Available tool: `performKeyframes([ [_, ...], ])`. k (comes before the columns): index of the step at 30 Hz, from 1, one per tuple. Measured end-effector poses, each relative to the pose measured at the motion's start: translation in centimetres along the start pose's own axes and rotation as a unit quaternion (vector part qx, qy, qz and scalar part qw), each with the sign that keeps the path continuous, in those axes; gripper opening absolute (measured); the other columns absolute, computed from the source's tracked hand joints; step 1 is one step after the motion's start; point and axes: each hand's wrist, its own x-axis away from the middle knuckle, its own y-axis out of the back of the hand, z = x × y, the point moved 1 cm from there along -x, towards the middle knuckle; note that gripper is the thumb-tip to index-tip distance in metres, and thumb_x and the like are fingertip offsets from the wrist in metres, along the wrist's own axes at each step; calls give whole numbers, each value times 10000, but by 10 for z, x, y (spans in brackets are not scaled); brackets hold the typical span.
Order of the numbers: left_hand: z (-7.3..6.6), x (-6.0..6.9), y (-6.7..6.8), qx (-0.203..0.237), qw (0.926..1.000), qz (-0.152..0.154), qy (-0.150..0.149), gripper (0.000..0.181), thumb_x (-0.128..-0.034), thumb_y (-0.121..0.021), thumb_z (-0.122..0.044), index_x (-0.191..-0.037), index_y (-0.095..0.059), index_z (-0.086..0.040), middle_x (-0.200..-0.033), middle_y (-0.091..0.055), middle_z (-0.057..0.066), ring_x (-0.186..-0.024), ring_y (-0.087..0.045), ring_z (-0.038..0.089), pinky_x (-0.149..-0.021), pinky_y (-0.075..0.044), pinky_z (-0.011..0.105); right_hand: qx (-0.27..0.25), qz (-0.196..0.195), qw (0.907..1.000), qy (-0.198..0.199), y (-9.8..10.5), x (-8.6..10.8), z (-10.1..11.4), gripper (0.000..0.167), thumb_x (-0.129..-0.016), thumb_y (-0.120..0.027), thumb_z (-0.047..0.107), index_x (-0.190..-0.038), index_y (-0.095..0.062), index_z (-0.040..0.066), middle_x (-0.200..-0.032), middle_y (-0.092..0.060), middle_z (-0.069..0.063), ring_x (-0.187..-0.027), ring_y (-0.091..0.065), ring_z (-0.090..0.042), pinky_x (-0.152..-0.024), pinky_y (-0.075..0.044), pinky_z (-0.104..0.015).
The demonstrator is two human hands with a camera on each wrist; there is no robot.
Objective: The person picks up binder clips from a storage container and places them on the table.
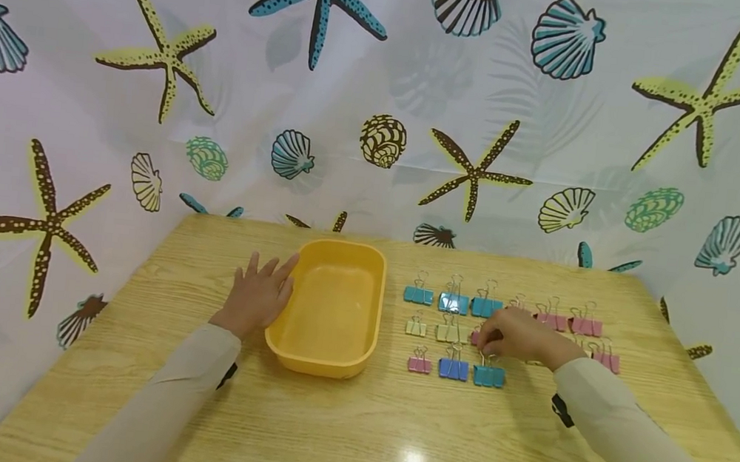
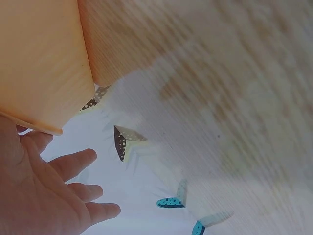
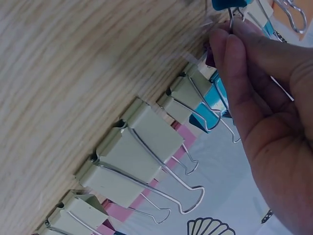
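My left hand (image 1: 255,296) rests against the left rim of a yellow plastic tray (image 1: 375,313), fingers spread. In the left wrist view the thumb of that hand (image 2: 44,186) touches the tray's edge (image 2: 39,126). My right hand (image 1: 520,336) pinches a wire handle of a teal binder clip (image 1: 488,377) in the front row. The right wrist view shows the fingertips of the hand (image 3: 264,83) on that handle, below the teal clip body (image 3: 229,4). Left of it stand a blue binder clip (image 1: 453,369) and a small pink binder clip (image 1: 419,365).
Behind are rows of binder clips, including teal ones (image 1: 418,295), pale yellow ones (image 1: 451,333) and pink ones (image 1: 585,327); my right hand hides some. The wooden table (image 1: 323,435) ends at a patterned curtain (image 1: 347,192) at the back.
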Motion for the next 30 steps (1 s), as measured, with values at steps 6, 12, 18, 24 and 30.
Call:
performKeyframes([
  [6, 1, 0, -1, 29, 10000, 6, -7, 517, -1053, -246, -344, -1549, -212, -200, -1513, -314, 239, -1389, -91, 561, -1055, -115, 725, -11, -5, 10000, -62, -1, 0, -1, 104, -866, -689, 50, -843, -760, 123, -778, -693, 86, -659, -605, -15, -611, -518, -215],
  [12, 1, 1, -2, 12, 10000, -20, 1, 517, -1053, -238, -344, -1550, -209, -203, -1502, -333, 242, -1383, -113, 565, -1056, -128, 721, 38, -92, 9999, -15, -2, -1, -3, 121, -861, -688, 39, -834, -767, 126, -794, -704, 65, -668, -609, -17, -621, -523, -221],
  [18, 1, 1, -1, 43, 10000, 66, 22, 520, -1054, -218, -351, -1554, -186, -211, -1506, -322, 246, -1384, -99, 567, -1060, -116, 719, 103, -192, 9998, -6, -3, -2, -4, 127, -857, -693, 45, -821, -773, 137, -782, -701, 73, -647, -598, -4, -600, -514, -211],
  [24, 1, 0, -1, 14, 10000, -24, -18, 513, -1057, -228, -342, -1551, -201, -209, -1490, -347, 250, -1378, -119, 572, -1054, -127, 724, 189, -333, 9993, -4, -3, -2, -6, 117, -842, -708, 32, -818, -776, 124, -788, -713, 52, -676, -622, -32, -621, -531, -239],
  [30, 2, -1, -2, -1, 10000, 69, 36, 518, -1056, -219, -351, -1554, -183, -217, -1501, -332, 246, -1380, -105, 571, -1056, -124, 722, -25, -399, 9992, -57, -1, 1, -7, 100, -843, -711, 35, -833, -777, 110, -780, -714, 42, -680, -632, -51, -616, -531, -229],
])
